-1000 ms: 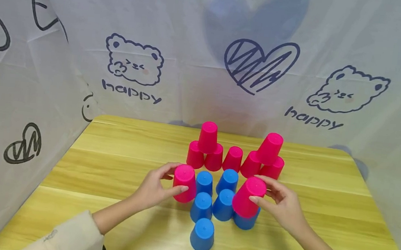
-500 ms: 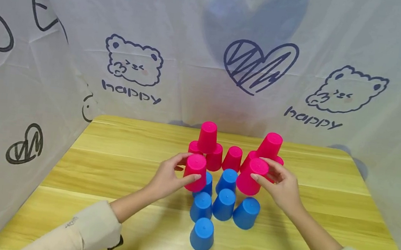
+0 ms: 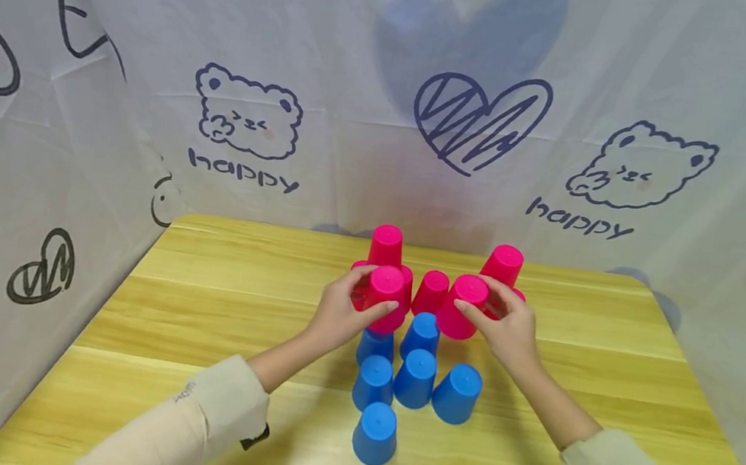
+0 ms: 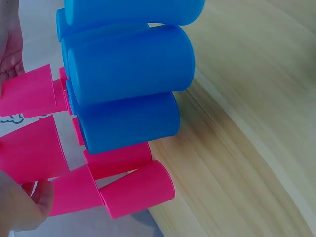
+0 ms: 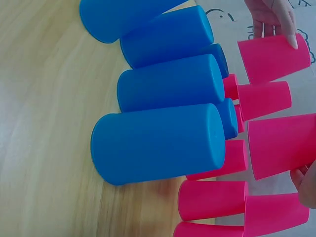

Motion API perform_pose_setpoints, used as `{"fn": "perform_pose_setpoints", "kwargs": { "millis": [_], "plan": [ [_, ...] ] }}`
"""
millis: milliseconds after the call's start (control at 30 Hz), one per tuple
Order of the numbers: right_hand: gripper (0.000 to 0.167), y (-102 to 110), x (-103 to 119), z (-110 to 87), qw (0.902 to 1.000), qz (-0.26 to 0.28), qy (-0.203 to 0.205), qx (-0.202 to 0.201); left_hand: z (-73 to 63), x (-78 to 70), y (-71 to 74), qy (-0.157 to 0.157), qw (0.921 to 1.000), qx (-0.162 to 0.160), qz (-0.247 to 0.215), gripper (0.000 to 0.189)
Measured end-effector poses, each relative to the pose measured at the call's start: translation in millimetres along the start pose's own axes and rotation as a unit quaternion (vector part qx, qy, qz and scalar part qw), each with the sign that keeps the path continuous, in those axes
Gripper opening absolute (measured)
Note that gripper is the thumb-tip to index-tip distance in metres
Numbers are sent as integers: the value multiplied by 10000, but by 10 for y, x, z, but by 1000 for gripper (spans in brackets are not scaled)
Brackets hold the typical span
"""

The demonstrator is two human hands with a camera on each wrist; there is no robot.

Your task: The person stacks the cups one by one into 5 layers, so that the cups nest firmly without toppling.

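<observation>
My left hand (image 3: 341, 309) pinches an upside-down pink cup (image 3: 385, 289) between thumb and fingers, raised above the blue cups. In my right hand (image 3: 506, 326) is a second pink cup (image 3: 463, 308), gripped the same way and slightly tilted. Behind them, a row of pink cups (image 3: 431, 293) stands upside down. One pink cup (image 3: 386, 243) sits on top at the row's left, another pink cup (image 3: 504, 263) at its right. In the left wrist view the held pink cup (image 4: 32, 150) is off the table; the right wrist view shows the other held cup (image 5: 281, 145) likewise raised.
Several upside-down blue cups stand in front: a nearest blue cup (image 3: 374, 436), a right blue cup (image 3: 457, 394) and others behind. The wooden table (image 3: 199, 305) meets a white cloth backdrop (image 3: 355, 146) with drawings.
Both hands have moved away from the person and closer together, carrying their pink cups from beside and over the blue cups to in front of the back pink row.
</observation>
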State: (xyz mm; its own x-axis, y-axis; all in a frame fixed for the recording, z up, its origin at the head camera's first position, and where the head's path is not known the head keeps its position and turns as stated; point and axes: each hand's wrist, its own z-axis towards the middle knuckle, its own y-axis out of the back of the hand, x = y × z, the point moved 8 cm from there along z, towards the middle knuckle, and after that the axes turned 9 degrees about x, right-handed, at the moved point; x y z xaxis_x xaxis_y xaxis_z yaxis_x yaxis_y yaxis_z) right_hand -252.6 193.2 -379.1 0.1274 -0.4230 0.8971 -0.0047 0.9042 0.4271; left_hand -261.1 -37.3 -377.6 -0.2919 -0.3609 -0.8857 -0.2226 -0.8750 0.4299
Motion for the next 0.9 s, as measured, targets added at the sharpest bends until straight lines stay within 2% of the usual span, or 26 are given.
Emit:
{"fn": "perform_pose_setpoints", "kwargs": {
  "millis": [133,333,633,900],
  "plan": [
    [52,-24,-21,78,9998,66,-35,-159,67,-10,-63,-87,9999,-70,61,53],
    [53,-36,-32,160,9993,-109,-37,-367,153,-25,-162,-141,9995,-140,231,53],
    [55,-36,-61,259,9972,-62,-178,-724,279,-47,-246,25,9980,-487,410,55],
    [53,-44,-74,302,9948,-127,-2,-1013,347,-97,-308,75,9944,-740,753,56]
  ]
}}
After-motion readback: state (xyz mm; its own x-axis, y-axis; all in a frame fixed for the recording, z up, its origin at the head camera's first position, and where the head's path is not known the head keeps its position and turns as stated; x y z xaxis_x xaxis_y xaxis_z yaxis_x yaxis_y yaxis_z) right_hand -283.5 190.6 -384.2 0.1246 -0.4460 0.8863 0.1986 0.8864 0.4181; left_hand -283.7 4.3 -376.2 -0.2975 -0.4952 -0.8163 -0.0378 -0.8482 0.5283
